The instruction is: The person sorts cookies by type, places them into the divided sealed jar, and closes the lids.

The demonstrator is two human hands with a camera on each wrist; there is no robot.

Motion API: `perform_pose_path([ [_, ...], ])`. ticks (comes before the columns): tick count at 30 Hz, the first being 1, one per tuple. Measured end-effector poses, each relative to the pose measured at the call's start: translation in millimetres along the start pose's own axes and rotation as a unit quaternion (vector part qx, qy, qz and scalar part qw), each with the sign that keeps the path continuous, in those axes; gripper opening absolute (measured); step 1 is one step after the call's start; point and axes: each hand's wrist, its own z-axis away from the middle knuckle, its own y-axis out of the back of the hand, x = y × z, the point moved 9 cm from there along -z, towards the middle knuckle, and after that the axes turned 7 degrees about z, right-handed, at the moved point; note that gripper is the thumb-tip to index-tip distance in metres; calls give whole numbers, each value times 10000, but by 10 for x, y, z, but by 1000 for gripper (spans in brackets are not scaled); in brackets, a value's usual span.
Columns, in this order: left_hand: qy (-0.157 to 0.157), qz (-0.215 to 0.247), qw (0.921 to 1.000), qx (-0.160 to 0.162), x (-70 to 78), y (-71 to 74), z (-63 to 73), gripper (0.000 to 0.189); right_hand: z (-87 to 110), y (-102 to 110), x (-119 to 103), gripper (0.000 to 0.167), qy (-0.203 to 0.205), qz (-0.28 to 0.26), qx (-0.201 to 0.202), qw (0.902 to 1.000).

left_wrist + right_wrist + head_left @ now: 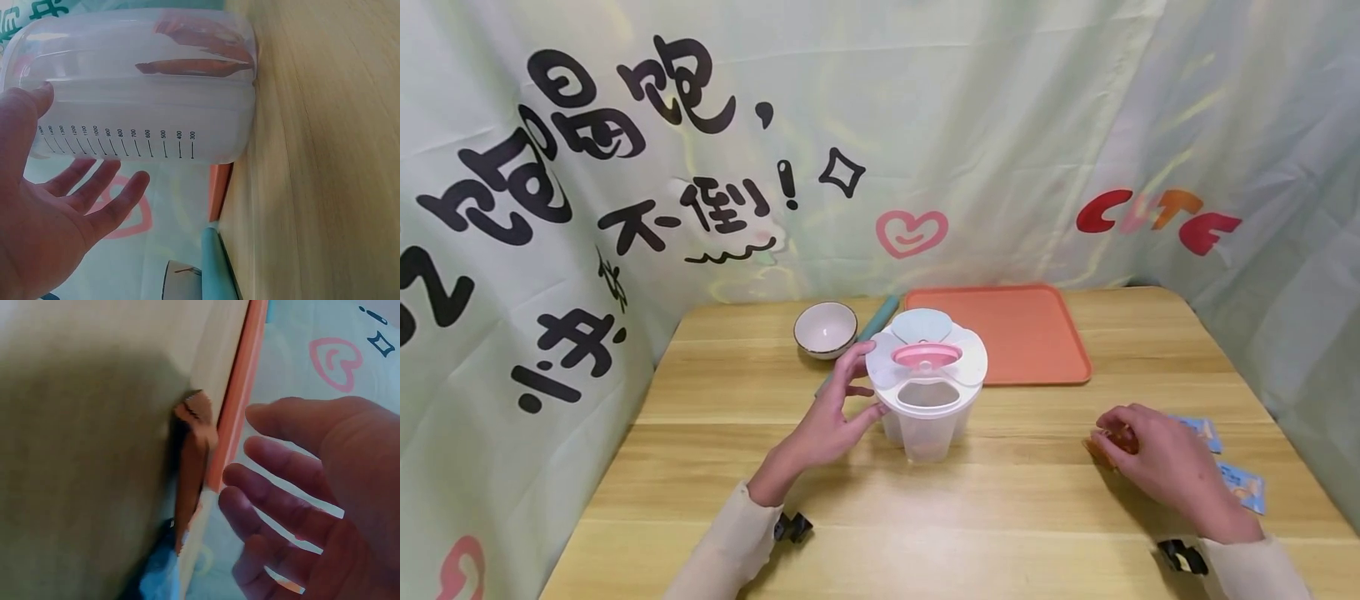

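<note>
A clear plastic container (927,433) with a white lid (887,354) and pink handle stands upright mid-table. My left hand (827,417) holds it at its left side, thumb and index finger at the lid's rim; the other fingers reach past the scale-marked wall in the left wrist view. Brown packets (194,67) show through the wall near its base. At the right, my right hand (1161,454) hovers with loosely bent fingers over a brown packet (192,469) with zigzag ends. In the right wrist view a gap shows between fingertips and packet.
Two blue packets (1242,486) lie beside the right hand. Behind the container are an orange tray (1030,333), a white bowl (826,327) with a dark rim and a teal stick-like object (880,317). A printed curtain (1000,125) hangs behind the table.
</note>
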Motion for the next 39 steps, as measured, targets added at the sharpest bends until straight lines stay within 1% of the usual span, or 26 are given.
perform_pose_path([
  [5,-22,16,10000,-8,20,-15,-6,82,76,-84,27,24,-60,22,-74,10000],
  [9,-10,-1,10000,20,19,-16,-4,82,92,-123,37,30,-46,-45,-106,9999],
  [18,-1,-38,10000,10,-3,-16,-4,82,52,-133,-9,28,108,-149,98,9998],
  [21,-21,-47,10000,13,4,-14,-2,82,26,-105,-30,28,105,-376,222,9990],
  [25,-63,-33,10000,19,9,-11,4,82,-3,15,-78,24,160,-761,649,9949],
  [28,-89,-52,9999,21,13,-7,7,83,-11,153,-126,22,317,-940,1146,9884],
  [31,-102,-84,9999,21,7,-4,6,83,-22,269,-161,22,408,-1113,1458,9822],
  [34,-77,-97,9999,16,-2,-2,4,83,-63,346,-197,21,429,-1228,1515,9799],
  [39,-38,-99,9999,-6,-4,-3,3,83,-164,490,-326,23,568,-1195,1616,9779],
])
